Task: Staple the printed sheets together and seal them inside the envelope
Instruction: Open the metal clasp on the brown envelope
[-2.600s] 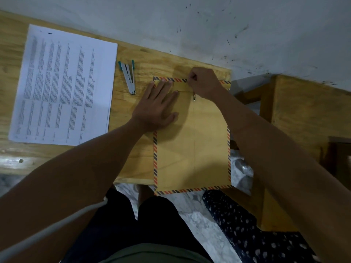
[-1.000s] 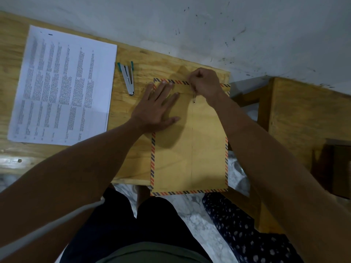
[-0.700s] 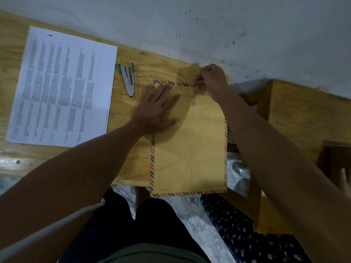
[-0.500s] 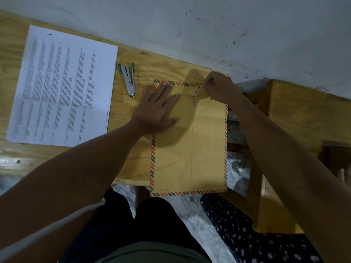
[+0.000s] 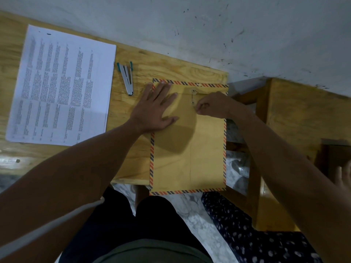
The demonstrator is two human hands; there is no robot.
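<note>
Two hands are working on the brown envelope (image 5: pixel 190 149), which is lying flap-end at 12 o'clock on the wooden table (image 5: pixel 171 71), its near end overhanging the table edge at 6 o'clock. Left hand (image 5: pixel 155 109) is lying flat, fingers straight and spread, pressing the envelope's upper left part; it is sitting in the same spot as 2.6 s ago. Right hand (image 5: pixel 214 106) is curled, fingertips pinched together just at 3 to 4 o'clock of the lower clasp button (image 5: pixel 193 102); it looks to be pinching the closure string, though the string itself is too thin to make out. Upper button (image 5: pixel 193 90) is sitting at 12 o'clock of the lower one, both now uncovered. Earlier the right hand was covering the flap edge at the top; 0.5 s ago it was out at the envelope's right top corner, and now it is sitting lower and closer in, beside the lower button. Flap is lying folded down, striped border showing along the top edge. Printed sheets (image 5: pixel 60 88) are lying on the table at 9 o'clock of the envelope, well apart from it, unmoved, outside the envelope. Stapler (image 5: pixel 126 78) is lying between sheets and envelope, at 11 o'clock of the left hand, unmoved, not touched. Person's dark-clothed legs (image 5: pixel 121 224) are showing at 6 o'clock.
</note>
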